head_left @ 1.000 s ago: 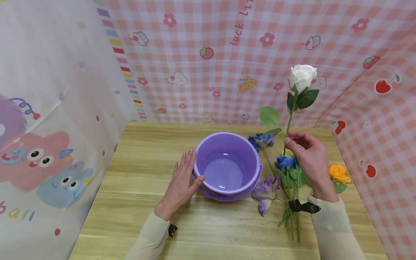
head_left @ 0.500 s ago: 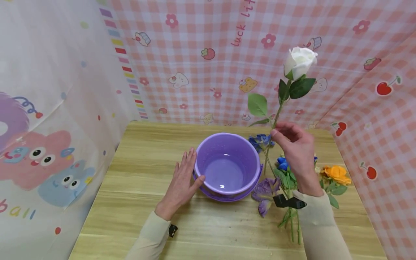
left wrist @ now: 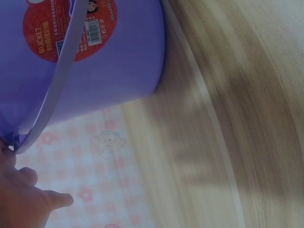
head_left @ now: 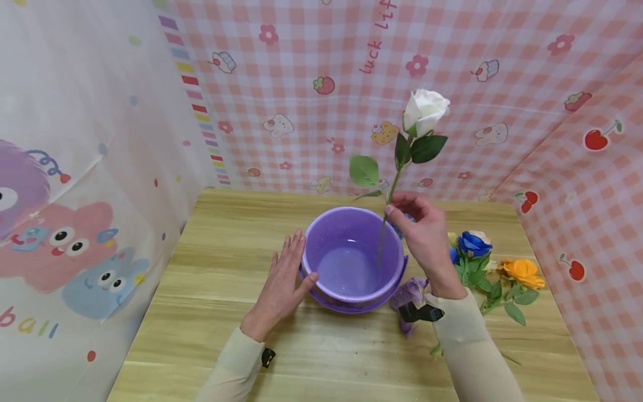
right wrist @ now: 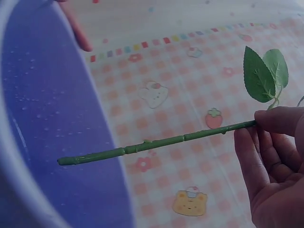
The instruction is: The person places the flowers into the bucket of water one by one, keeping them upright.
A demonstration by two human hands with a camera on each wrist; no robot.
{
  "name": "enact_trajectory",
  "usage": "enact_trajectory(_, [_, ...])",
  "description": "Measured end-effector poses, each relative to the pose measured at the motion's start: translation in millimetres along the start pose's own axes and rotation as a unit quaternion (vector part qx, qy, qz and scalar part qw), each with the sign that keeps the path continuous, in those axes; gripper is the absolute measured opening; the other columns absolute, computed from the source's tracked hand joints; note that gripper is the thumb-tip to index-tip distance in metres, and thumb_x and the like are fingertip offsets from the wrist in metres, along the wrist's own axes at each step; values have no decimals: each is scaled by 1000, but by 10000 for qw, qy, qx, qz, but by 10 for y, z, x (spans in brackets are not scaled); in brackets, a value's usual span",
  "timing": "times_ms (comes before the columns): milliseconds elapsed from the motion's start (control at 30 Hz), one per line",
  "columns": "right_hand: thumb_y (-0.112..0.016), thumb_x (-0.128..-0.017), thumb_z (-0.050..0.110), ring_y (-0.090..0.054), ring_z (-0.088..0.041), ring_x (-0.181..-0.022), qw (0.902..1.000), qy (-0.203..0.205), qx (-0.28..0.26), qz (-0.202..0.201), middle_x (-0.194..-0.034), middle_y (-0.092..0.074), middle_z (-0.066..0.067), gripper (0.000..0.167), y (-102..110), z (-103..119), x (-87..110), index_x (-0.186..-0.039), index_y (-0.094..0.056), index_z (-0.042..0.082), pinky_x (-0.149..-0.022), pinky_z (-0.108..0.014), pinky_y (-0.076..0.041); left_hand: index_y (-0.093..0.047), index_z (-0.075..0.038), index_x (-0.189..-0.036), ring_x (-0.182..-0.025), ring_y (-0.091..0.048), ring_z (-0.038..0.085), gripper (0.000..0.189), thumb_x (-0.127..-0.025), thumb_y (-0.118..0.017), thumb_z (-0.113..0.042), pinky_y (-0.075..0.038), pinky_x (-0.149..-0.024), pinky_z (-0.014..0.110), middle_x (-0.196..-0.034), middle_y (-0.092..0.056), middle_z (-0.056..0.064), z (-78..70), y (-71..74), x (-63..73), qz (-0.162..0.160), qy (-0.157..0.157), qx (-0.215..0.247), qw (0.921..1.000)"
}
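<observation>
A white rose (head_left: 425, 113) stands nearly upright in my right hand (head_left: 421, 234), its stem pinched between thumb and fingers. In the right wrist view the green stem (right wrist: 161, 144) reaches past the fingers, its lower end over the mouth of the purple bucket (right wrist: 47, 95). Water droplets dot the bucket's inner wall. With fingers extended, my left hand (head_left: 282, 282) rests against the left side of the bucket (head_left: 313, 290). The left wrist view shows the bucket's handle (left wrist: 56, 85) hanging down its side and a red label (left wrist: 90, 28).
Right of the bucket lie a purple flower (head_left: 409, 293), a blue rose (head_left: 474, 243) among green leaves and an orange flower (head_left: 523, 272). A blue flower behind the bucket is mostly hidden by my right hand. Checked cloth (head_left: 321, 128) hangs along the table's (head_left: 221, 245) back edge.
My right hand has carried the white rose leftward from above the other flowers to the bucket, first rising a little, then lowering. My left hand stays at the bucket's side.
</observation>
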State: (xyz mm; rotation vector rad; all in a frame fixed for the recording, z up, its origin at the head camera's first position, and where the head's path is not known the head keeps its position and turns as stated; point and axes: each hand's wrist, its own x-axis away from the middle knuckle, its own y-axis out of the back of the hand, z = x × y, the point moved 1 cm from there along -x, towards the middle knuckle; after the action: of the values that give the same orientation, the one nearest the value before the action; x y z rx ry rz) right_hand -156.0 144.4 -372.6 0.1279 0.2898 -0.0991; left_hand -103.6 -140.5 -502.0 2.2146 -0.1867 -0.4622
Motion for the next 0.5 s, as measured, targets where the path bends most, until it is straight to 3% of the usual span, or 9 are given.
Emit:
enact_trajectory(300, [-76, -95, 10, -66, -14, -87, 9964, -182, 620, 544, -98, -72, -16, 21, -169, -233, 65, -110, -71, -4, -83, -22, -56, -11, -13, -167, -159, -8, 35, 88, -104, -29, -71, -9, -123, 66, -174, -5, 2, 8, -5, -27, -69, -68, -24, 10000])
enact_trajectory(500, [-76, -93, 6, -68, -21, -88, 9896, -203, 1081, 926, -98, -73, -14, 17, -278, -363, 121, -108, -72, -1, -86, -32, -59, -11, -14, -168, -158, -10, 36, 85, -105, -32, -68, -10, -122, 67, -174, -6, 3, 1, -10, 8, -100, -87, -32, 9999])
